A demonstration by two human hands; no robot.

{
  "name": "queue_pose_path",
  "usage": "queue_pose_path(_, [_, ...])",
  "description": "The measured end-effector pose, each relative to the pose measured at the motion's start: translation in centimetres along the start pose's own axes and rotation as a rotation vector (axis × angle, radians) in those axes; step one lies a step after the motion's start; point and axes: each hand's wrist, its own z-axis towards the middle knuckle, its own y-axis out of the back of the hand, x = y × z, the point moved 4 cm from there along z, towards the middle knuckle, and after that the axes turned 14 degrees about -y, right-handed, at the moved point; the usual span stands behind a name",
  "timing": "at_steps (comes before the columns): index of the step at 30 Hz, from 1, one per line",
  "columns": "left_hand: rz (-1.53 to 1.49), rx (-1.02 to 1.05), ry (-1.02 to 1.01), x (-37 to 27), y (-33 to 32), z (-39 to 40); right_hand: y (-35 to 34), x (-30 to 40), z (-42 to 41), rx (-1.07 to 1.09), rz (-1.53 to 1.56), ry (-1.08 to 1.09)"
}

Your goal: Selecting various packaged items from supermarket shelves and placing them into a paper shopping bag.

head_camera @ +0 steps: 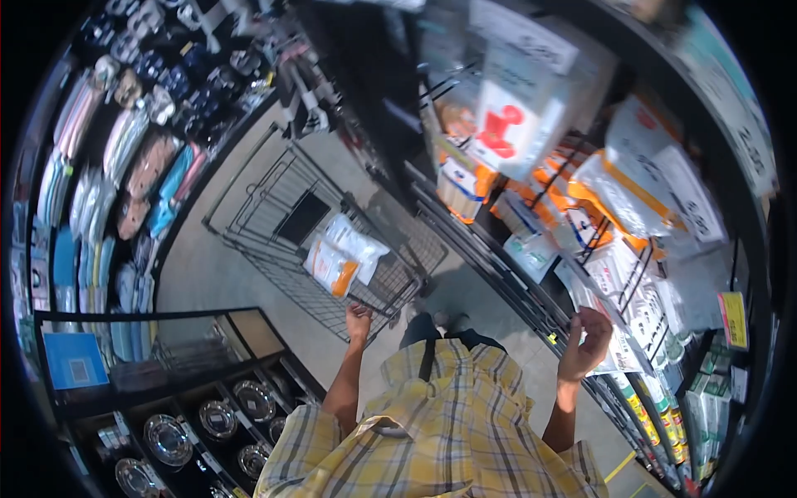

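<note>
My left hand (359,320) has its fingers curled at the near side rim of a wire shopping cart (261,246). Inside the cart lie two plastic-wrapped packs, one white and orange (330,266) and one mostly white (360,243). My right hand (586,343) is raised beside the rack on the right, thumb apart from bent fingers. It is close to white printed packets (613,280) hung there; whether it touches one cannot be told. No item shows in its grasp.
Orange-and-white packs (467,180) hang on wire hooks to the right, behind price signs (523,37). Folded textiles (149,165) fill the left shelves. A low black display (187,389) with round clear-lidded containers (168,440) stands at lower left. Grey floor (193,274) surrounds the cart.
</note>
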Motion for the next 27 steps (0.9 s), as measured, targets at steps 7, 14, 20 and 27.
queue_pose_path(7, [0.340,0.029,0.171,13.9,5.6,5.0,-7.4,-4.8,-4.3,0.380,-0.297,-0.155])
queue_pose_path(14, [-0.293,-0.052,0.595,15.5,2.7,10.8,-3.0,-14.0,-11.2,0.456,-0.745,-0.500])
queue_pose_path(20, [-0.599,-0.249,0.648,22.0,4.7,16.5,9.2,-23.0,-20.9,0.634,-0.845,-0.752])
queue_pose_path(27, [-0.960,-0.538,0.730,24.1,2.1,19.2,13.1,-20.8,-26.4,0.247,-0.695,-1.464])
